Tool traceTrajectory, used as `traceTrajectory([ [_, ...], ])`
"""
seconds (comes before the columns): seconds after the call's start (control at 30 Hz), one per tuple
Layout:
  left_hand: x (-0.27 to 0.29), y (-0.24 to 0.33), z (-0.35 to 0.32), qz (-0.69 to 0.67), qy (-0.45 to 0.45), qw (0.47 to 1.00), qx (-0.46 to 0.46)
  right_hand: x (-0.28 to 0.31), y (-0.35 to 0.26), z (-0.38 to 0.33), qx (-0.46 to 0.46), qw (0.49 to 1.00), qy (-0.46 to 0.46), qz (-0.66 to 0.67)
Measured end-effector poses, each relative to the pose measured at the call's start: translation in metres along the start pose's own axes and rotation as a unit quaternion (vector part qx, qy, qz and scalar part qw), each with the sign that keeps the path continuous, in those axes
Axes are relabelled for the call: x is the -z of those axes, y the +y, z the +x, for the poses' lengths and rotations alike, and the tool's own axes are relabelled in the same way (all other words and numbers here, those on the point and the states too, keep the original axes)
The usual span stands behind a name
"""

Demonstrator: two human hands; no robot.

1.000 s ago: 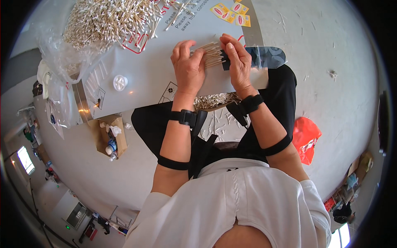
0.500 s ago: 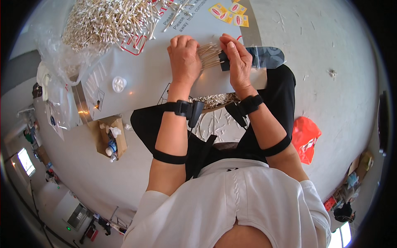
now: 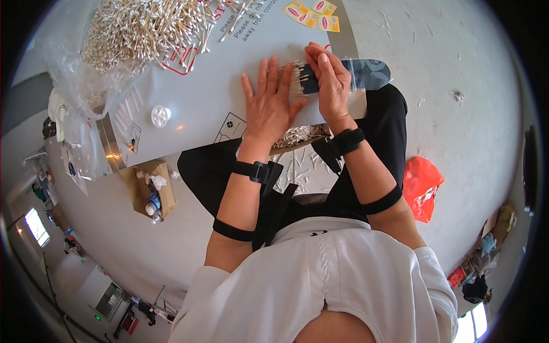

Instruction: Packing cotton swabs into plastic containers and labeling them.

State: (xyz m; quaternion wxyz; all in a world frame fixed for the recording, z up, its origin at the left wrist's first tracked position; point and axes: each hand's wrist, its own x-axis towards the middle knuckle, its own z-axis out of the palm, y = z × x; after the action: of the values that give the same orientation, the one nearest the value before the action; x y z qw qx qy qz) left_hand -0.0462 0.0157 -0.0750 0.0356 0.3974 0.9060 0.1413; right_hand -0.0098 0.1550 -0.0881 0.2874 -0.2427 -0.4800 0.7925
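Note:
My left hand point(image 3: 269, 103) lies flat with fingers spread on the grey board point(image 3: 194, 97), touching the ends of a small bundle of cotton swabs point(image 3: 293, 77). My right hand point(image 3: 329, 80) grips a clear plastic pouch with a dark band point(image 3: 366, 73), and the swab bundle sticks out of its mouth toward the left hand. A big heap of loose cotton swabs point(image 3: 143, 26) lies at the far left of the board. More swabs point(image 3: 297, 136) lie in my lap under the board's edge.
A white round cap point(image 3: 160, 116) sits on the board. Yellow-red labels point(image 3: 314, 14) lie at its far edge. Clear plastic bags point(image 3: 74, 86) hang at the left. A cardboard box with bottles point(image 3: 151, 188) and an orange bag point(image 3: 422, 186) sit on the floor.
My left hand has let go of the swab bundle and opened flat on the board. The right hand keeps hold of the pouch in about the same place.

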Motion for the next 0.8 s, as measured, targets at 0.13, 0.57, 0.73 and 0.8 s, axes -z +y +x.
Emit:
traceTrajectory([
  [0.13,0.0,-0.003,0.003,-0.014,0.029,0.999,0.015,0.007,-0.006,-0.005,0.034,0.997,0.021,-0.065],
  [0.57,-0.005,-0.005,0.019,0.033,0.029,0.999,0.017,0.026,-0.009,-0.026,0.215,0.89,-0.051,-0.398],
  [0.73,-0.007,-0.006,0.025,0.055,0.04,0.998,0.015,0.027,-0.009,-0.026,0.225,0.881,-0.059,-0.411],
  [0.8,-0.007,-0.008,0.024,0.06,0.038,0.997,0.014,0.026,-0.009,-0.026,0.223,0.884,-0.058,-0.408],
])
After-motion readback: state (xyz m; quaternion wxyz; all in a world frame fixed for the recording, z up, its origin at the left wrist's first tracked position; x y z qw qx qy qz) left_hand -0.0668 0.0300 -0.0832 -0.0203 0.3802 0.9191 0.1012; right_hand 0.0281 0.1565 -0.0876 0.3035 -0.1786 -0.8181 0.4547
